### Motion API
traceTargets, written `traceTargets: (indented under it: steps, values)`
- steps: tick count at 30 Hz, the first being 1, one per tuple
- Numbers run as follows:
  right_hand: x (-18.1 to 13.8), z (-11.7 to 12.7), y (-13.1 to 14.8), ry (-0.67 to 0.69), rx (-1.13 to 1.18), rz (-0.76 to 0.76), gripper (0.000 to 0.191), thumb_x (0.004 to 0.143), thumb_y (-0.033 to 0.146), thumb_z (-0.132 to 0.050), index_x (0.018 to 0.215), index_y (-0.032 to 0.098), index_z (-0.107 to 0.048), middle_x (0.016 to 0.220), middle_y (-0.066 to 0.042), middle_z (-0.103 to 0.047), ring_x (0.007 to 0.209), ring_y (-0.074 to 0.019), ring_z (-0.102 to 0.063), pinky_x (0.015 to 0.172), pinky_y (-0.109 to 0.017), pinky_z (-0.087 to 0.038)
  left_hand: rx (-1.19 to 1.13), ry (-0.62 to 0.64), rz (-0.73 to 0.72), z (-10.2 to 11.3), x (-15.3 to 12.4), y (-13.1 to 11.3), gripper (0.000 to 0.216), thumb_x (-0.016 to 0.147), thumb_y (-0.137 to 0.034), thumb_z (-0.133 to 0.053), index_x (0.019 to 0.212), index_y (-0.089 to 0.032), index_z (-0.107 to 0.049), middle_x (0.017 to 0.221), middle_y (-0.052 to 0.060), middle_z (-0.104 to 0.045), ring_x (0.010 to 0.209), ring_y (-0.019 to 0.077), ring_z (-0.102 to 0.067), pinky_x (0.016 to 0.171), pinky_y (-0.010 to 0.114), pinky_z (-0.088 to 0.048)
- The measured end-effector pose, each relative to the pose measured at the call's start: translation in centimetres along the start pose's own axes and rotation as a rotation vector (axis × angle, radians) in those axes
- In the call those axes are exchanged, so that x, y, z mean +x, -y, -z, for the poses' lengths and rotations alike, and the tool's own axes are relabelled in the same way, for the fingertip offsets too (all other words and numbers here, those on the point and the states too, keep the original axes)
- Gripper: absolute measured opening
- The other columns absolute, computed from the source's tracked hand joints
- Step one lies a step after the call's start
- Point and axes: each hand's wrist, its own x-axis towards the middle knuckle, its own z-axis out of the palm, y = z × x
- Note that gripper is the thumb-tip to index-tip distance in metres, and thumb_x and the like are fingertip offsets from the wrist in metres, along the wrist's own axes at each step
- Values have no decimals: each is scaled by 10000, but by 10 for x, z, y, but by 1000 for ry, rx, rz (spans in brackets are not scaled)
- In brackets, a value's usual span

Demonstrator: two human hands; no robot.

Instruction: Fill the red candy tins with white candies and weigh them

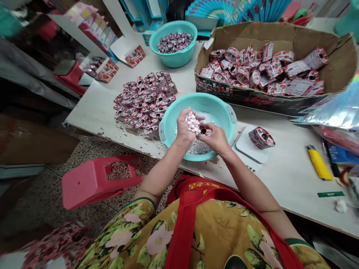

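My left hand (183, 129) is cupped around a heap of small pale pink candies (192, 122), above a turquoise basin (221, 106). Beside it, my right hand (215, 139) grips a small red printed candy container (207, 131), its round opening turned toward the heap. More white candies (199, 147) lie in the bottom of the basin. On a white scale (246, 147) to the right rests a similar container (262, 137), also with a round hole on top. The lower part of the container in my right hand is hidden by the fingers.
Rows of similar containers (144, 102) stand left of the basin. A cardboard box (224, 91) of containers and a second basin (174, 61) of small round caps sit behind. A yellow-handled cutter (319, 162) lies to the right. A red stool (84, 183) is on the floor.
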Motion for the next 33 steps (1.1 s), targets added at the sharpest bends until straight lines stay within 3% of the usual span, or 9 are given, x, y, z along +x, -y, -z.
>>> traceTargets:
  steps: [4,11,24,29,33]
  values:
    - [1,-6,2,-13,-153,-37,346,745,275,-704,1082,201,-731,1022,-46,-776,965,-256,-703,863,-337,-502,-61,-60,-64,-5,8,23,337,783,-455,-713,778,-201,-492,705,-22,-645,576,119,-651,575,236,-505]
    - [0,0,2,6,-237,-50,425,763,309,-717,1178,216,-721,1089,-62,-774,977,-271,-707,835,-335,-491,53,-99,-124,-10,12,30,408,762,-456,-779,750,-207,-456,616,-76,-505,496,78,-537,515,210,-420]
    - [8,16,7,62,-296,-82,408,765,346,-702,1138,181,-720,999,-83,-766,904,-270,-687,718,-299,-437,97,-13,-95,-20,18,34,459,758,-546,-819,751,-196,-522,637,-58,-493,549,89,-543,560,229,-451]
    - [9,21,9,66,-315,-73,307,755,360,-699,1000,178,-732,868,-55,-747,797,-236,-660,670,-282,-409,107,3,-122,-24,16,32,452,774,-547,-815,744,-194,-534,649,-50,-508,524,78,-509,534,224,-421]
    - [9,25,9,49,-298,-63,360,732,318,-697,1065,186,-730,869,-47,-747,803,-233,-660,686,-284,-421,102,58,-120,-25,15,32,480,765,-559,-822,721,-194,-513,643,-49,-514,504,72,-489,503,218,-391]
